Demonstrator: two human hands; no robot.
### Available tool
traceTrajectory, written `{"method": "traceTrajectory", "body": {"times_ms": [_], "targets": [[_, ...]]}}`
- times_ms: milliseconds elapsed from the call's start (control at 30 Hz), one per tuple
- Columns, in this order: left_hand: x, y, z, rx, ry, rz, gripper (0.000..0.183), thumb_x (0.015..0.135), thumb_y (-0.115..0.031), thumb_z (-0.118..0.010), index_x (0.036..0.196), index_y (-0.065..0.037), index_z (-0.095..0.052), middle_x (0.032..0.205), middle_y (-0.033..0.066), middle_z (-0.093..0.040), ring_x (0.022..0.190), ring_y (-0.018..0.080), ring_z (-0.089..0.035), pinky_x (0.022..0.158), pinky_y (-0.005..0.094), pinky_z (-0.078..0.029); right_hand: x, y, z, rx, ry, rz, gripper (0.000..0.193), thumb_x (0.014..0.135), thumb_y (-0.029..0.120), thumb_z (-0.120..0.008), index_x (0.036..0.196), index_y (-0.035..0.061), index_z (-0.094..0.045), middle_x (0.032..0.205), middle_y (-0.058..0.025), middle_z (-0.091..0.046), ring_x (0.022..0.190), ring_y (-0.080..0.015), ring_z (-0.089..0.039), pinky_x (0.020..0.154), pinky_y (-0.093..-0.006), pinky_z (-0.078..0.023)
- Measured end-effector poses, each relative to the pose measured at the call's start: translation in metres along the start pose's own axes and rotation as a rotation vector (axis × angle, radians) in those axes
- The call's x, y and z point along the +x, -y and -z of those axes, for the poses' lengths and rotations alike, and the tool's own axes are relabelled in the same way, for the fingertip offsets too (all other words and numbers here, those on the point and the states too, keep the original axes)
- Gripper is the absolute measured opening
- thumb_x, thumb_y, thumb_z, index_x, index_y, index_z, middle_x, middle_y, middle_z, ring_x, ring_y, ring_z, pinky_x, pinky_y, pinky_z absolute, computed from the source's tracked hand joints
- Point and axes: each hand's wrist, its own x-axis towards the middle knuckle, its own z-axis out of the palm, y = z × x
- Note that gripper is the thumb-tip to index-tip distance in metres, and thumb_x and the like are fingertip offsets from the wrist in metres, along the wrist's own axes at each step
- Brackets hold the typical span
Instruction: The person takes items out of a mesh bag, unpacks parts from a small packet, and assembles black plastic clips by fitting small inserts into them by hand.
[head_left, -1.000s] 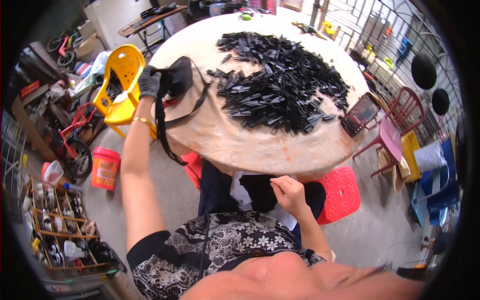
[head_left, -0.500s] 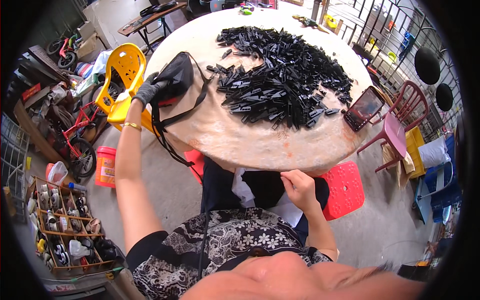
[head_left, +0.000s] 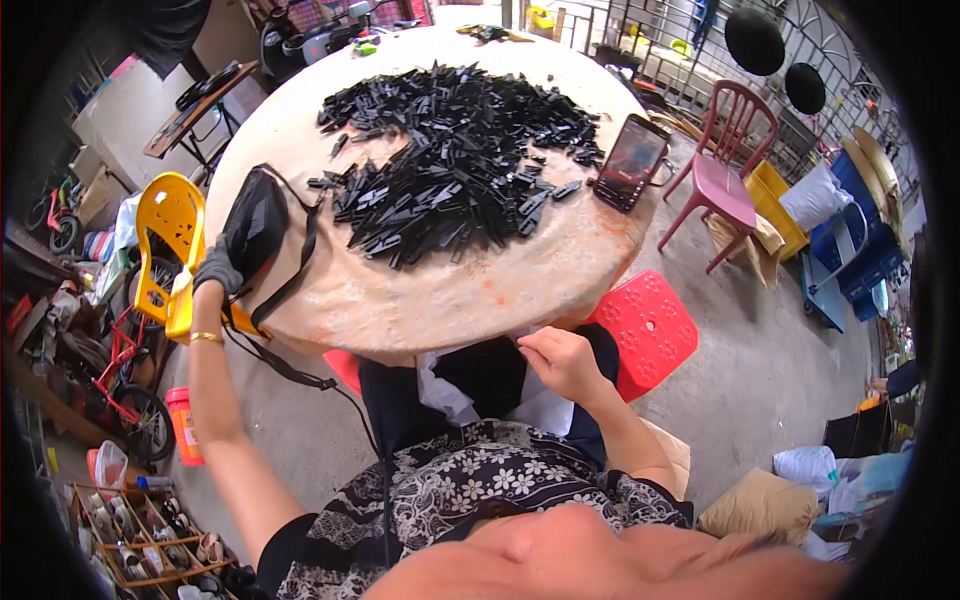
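Black fabric shoulder bag (head_left: 257, 222) lies at the round table's (head_left: 400, 300) left edge, strap dangling | gloved left hand (head_left: 215, 268) is clenched on its lower end | bare right hand (head_left: 560, 362) is curled at the lap, hold unclear | bag judged soft, light, floppy; best gripped by body or strap | black plastic pieces (head_left: 455, 160) heaped nearby.

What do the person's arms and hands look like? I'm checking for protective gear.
The left hand wears a dark grey glove, with a thin gold bangle at the wrist. The right hand is ungloved. Both forearms are unsleeved; the black-and-white floral garment ends above the elbows.
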Motion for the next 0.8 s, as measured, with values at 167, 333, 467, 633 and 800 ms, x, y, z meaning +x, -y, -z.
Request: {"method": "traceTrajectory", "body": {"times_ms": [167, 333, 467, 633, 800], "targets": [[-0.026, -0.020, 0.043, -0.026, 0.068, -0.104, 0.102, 0.062, -0.029, -0.072, 0.143, -0.006, -0.015, 0.137, 0.0260, -0.034, 0.128, 0.0368, -0.034, 0.106, 0.0377, -0.031, 0.003, -0.012, 0.017, -0.041, -0.091, -0.001, 0.010, 0.076, 0.005, -0.064, 0.085, 0.0021, -0.063, 0.075, -0.0120, -0.061, 0.069, -0.0297, -0.061, 0.061, -0.0352, -0.049], [-0.041, -0.103, 0.059, -0.398, -0.569, -0.604, 0.067, 0.072, -0.029, -0.068, 0.129, -0.005, -0.042, 0.130, 0.0223, -0.043, 0.121, 0.0369, -0.041, 0.102, 0.0391, -0.035, 0.052, -0.015, 0.032, -0.032, -0.172, -0.083, 0.013, 0.077, 0.004, -0.062, 0.089, 0.0000, -0.062, 0.089, -0.0159, -0.061, 0.080, -0.0324, -0.060, 0.070, -0.0361, -0.050], [-0.055, -0.195, 0.038, -0.482, -0.455, -0.881, 0.057, 0.081, -0.038, -0.061, 0.127, -0.008, -0.047, 0.128, 0.0229, -0.046, 0.122, 0.0364, -0.040, 0.102, 0.0407, -0.032, 0.120, -0.063, 0.021, -0.089, -0.231, 0.098, 0.024, 0.080, 0.004, -0.059, 0.104, -0.0016, -0.059, 0.107, -0.0200, -0.058, 0.104, -0.0335, -0.055, 0.089, -0.0377, -0.044], [-0.030, -0.247, 0.018, -0.467, -0.409, -0.836, 0.059, 0.087, -0.052, -0.044, 0.127, -0.009, -0.048, 0.126, 0.0244, -0.047, 0.121, 0.0388, -0.040, 0.103, 0.0421, -0.031, 0.216, -0.177, 0.007, -0.257, -0.272, -0.090, 0.040, 0.080, 0.025, -0.059, 0.109, -0.0033, -0.056, 0.111, -0.0208, -0.057, 0.106, -0.0367, -0.051, 0.094, -0.0403, -0.040], [-0.051, -0.259, 0.017, -0.480, -0.255, -0.683, 0.060, 0.086, -0.056, -0.044, 0.126, -0.011, -0.050, 0.128, 0.0192, -0.048, 0.121, 0.0348, -0.042, 0.102, 0.0430, -0.031, 0.268, -0.216, -0.002, -0.513, -0.014, -0.565, 0.069, 0.078, 0.062, -0.053, 0.135, 0.0251, -0.041, 0.144, -0.0118, -0.029, 0.136, -0.0297, -0.019, 0.105, -0.0574, -0.019]]}}
